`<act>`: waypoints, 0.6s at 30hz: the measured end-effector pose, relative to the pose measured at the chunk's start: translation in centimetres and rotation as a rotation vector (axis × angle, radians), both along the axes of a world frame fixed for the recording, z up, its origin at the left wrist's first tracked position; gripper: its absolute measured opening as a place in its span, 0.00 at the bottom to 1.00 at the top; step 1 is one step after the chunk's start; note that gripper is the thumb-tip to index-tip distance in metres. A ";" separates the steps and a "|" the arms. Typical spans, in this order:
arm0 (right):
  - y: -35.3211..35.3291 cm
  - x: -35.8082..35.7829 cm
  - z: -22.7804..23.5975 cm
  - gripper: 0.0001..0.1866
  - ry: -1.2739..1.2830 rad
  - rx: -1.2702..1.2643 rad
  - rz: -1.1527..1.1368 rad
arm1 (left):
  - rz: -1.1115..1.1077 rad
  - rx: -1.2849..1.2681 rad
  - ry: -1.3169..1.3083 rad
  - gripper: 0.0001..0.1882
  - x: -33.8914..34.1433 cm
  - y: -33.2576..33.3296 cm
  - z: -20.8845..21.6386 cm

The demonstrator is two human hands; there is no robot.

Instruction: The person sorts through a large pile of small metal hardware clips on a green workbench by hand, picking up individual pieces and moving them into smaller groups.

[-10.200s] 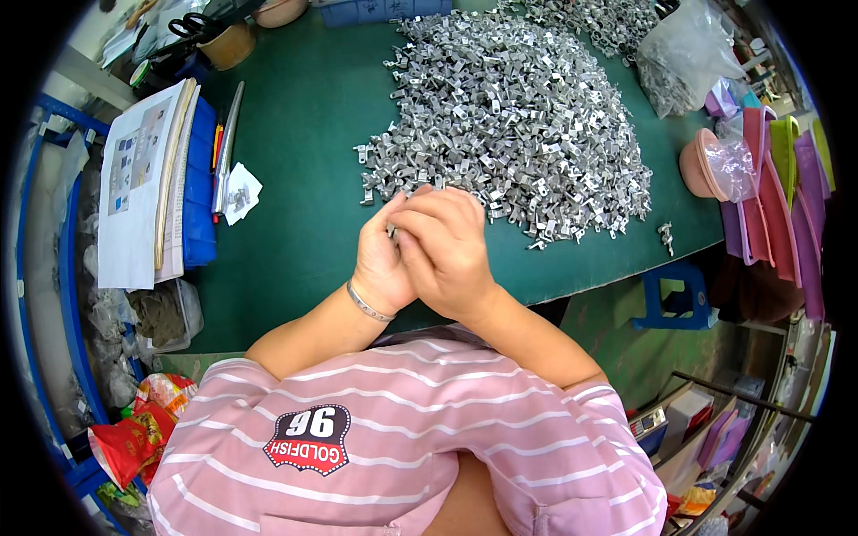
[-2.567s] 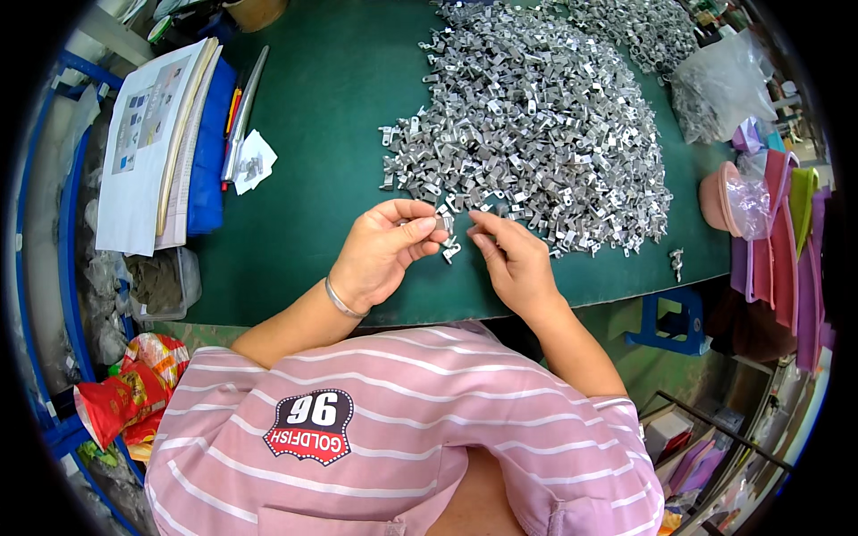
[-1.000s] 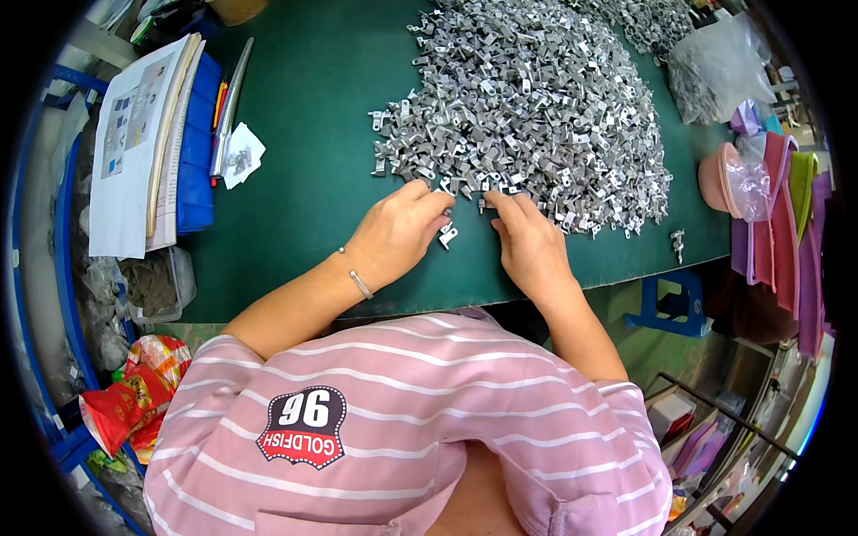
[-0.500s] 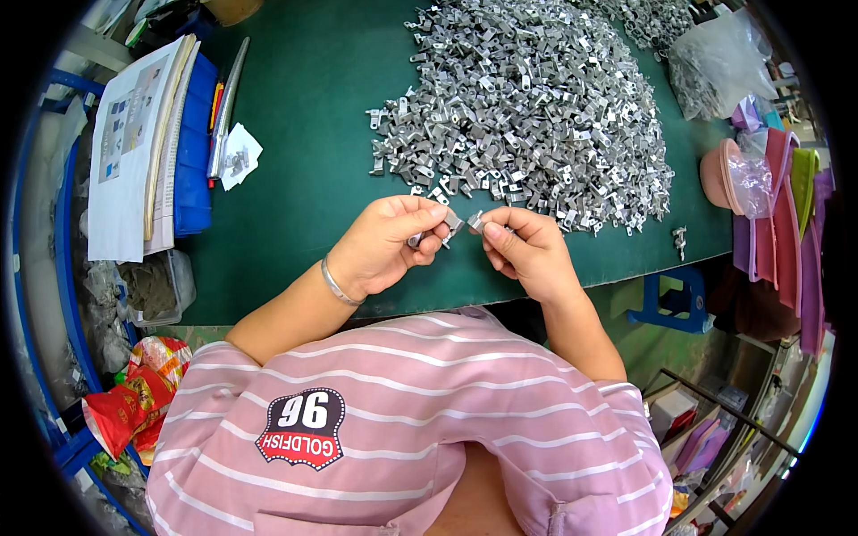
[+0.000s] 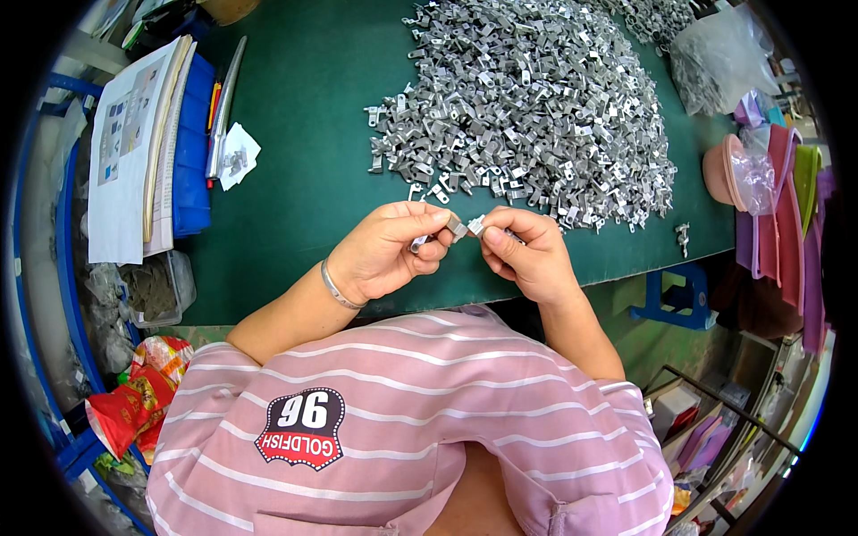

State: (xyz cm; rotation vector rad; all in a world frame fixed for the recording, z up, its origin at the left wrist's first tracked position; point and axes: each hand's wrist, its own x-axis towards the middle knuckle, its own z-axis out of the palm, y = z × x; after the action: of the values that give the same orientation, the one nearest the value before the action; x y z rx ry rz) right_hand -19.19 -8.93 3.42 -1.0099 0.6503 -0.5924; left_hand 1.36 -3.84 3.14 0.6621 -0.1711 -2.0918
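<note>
Between the thumb and fingers of my left hand [image 5: 393, 246] is a small bent metal bracket [image 5: 457, 227]. My right hand [image 5: 529, 253] pinches a second metal bracket [image 5: 476, 226], its end close against the first one; whether they touch I cannot tell. Another bit of metal shows among the curled fingers of each hand. Both hands are over the front edge of the green table [image 5: 304, 134]. Just beyond them spreads a large heap of similar silver metal brackets [image 5: 536, 107], with a few loose ones at its near edge.
At the left stand a blue bin [image 5: 193, 147] and a stack of papers [image 5: 134, 152]. A clear plastic bag [image 5: 722, 58] and a pink tub [image 5: 720, 174] are at the right. One small metal piece [image 5: 683, 239] lies near the right front edge. Below is a blue stool [image 5: 672, 299].
The two brackets have come closer together between my fingertips. The right-hand bracket has turned, showing a different side. My arms have hardly moved.
</note>
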 end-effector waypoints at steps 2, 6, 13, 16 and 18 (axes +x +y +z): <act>0.0 -0.1 -0.2 0.04 -0.147 0.082 0.014 | 0.018 -0.052 0.011 0.09 0.1 0.1 -0.1; -0.3 -0.4 0.1 0.01 -0.355 0.274 0.020 | 0.128 -0.022 -0.147 0.07 1.1 -0.5 1.2; 0.6 1.3 0.1 0.07 0.617 -1.062 0.072 | 0.009 -1.009 -1.691 0.08 0.4 -0.3 -1.0; 1.3 1.9 -1.2 0.07 0.731 -1.211 0.010 | 0.045 -1.042 -1.746 0.08 -0.1 0.0 -1.7; 1.3 2.0 -1.2 0.07 0.740 -1.251 0.000 | 0.062 -1.037 -1.757 0.08 -0.2 0.0 -1.6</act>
State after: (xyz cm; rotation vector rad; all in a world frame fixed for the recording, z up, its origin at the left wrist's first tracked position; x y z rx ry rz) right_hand -17.16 -7.68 2.21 -2.4687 0.9239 -0.6083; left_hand 1.20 -3.86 1.54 1.4886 -1.9113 -0.5357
